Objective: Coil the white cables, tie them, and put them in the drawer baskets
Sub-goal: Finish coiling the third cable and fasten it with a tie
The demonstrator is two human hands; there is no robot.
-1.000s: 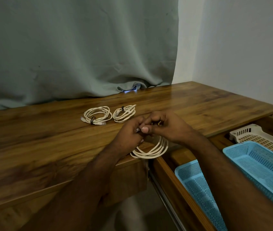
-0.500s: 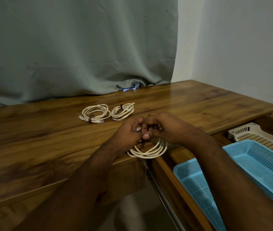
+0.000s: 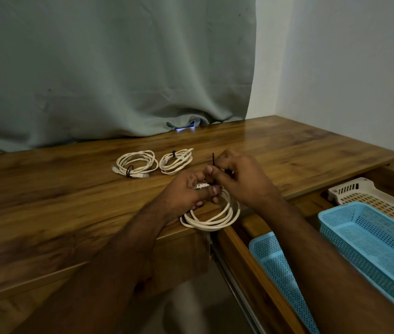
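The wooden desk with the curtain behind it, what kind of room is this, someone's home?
Probably a room in a home, perhaps a study or bedroom. A wooden desk stands against a grey-green curtain and a plain white wall, and its open drawer holds plastic baskets for sorting small things.

I hold a coiled white cable at the wooden desk's front edge, a black tie sticking up from it. Two tied white coils lie flat farther back on the desk. Two blue baskets and a cream one sit in the drawer right of it.
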